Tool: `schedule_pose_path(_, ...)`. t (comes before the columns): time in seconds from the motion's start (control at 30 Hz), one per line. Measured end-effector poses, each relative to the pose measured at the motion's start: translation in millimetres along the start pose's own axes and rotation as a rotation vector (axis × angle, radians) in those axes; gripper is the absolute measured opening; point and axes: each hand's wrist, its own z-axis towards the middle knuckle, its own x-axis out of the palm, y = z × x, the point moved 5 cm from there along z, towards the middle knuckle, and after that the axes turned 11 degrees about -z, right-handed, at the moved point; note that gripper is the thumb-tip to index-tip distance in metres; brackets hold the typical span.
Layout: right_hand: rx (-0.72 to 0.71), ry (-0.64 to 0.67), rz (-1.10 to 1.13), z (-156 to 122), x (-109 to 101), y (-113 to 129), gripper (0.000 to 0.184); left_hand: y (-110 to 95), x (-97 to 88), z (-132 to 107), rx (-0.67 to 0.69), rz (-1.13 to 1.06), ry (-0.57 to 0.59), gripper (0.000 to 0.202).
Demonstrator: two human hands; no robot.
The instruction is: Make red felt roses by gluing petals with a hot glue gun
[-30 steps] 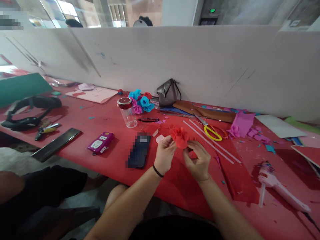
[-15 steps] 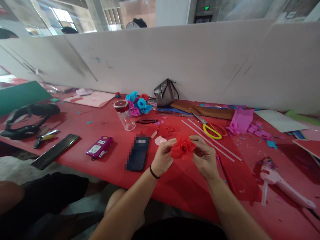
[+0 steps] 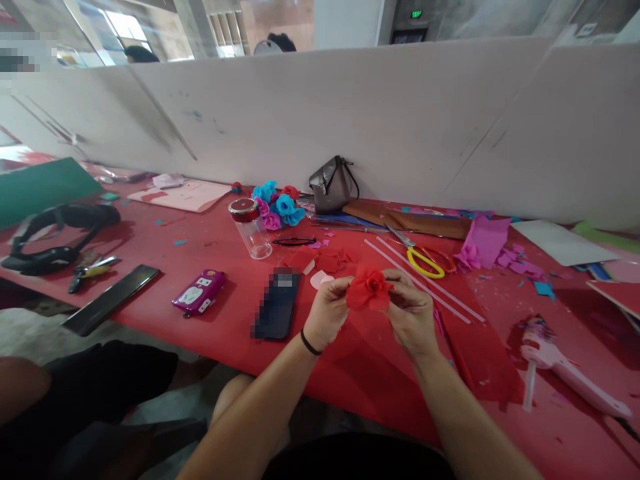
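A red paper flower [image 3: 369, 289] with ruffled petals is held up over the table between both hands. My left hand [image 3: 326, 313] pinches its left edge, and a black band circles that wrist. On the flower's other side my right hand [image 3: 413, 312] grips it with curled fingers; some fingertips are hidden behind the petals. Red paper scraps [image 3: 336, 259] and pale pink petal pieces [image 3: 320, 279] lie just beyond the hands. Yellow-handled scissors [image 3: 425, 263] and two clear glue sticks [image 3: 430, 280] rest past my right hand.
A dark phone [image 3: 276, 307], a purple case [image 3: 199, 292] and a lidded glass jar [image 3: 254, 233] stand to the left. Blue and pink paper flowers [image 3: 285, 210] and a grey bag [image 3: 333, 187] sit near the white partition [image 3: 400, 127]. A pink glue gun [image 3: 565, 370] lies at right.
The red flower has turned slightly and risen a little in my hands. Both hands keep their grip, and the table items stay where they were.
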Motion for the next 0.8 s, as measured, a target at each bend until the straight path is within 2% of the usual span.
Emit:
schedule_pose_path(0.13,0.013,-0.015,0.018,0,0,-6,0.027,-2,1.3,-1,0.009,-0.066,-0.032,0.024)
schedule_pose_path(0.23,0.040,-0.004,0.023,0,1,-7,0.031,4,-0.9,0,-0.030,-0.110,-0.068,0.025)
schedule_pose_path(0.43,0.086,0.041,0.072,0,5,-6,0.027,21,-0.6,-1,-0.140,-0.301,-0.088,0.026)
schedule_pose_path(0.63,0.166,0.081,0.124,-1,5,-4,0.019,18,-3.9,3,-0.134,-0.394,-0.182,0.025)
schedule_pose_path(0.8,0.164,0.049,0.027,-1,5,0,0.010,20,-10.7,5,-0.164,-0.461,-0.274,0.022)
